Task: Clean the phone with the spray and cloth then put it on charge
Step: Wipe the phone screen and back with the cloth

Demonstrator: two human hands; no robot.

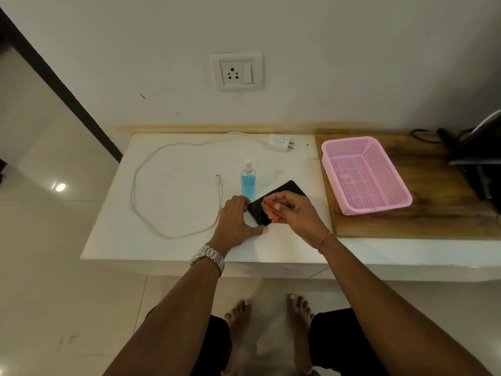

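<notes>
Crumpled orange cloth (272, 210) on glossy (flat) phone (282, 195)

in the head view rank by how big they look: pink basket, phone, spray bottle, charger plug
1. pink basket
2. phone, partly covered by the hands and cloth
3. spray bottle
4. charger plug, farther from the camera, so it may look smaller than it is

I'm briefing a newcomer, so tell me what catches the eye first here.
The pink basket on the wooden board at right stands out most. At centre, the right hand presses an orange cloth on the black phone, steadied by the left hand. The blue spray stands just behind.
</notes>
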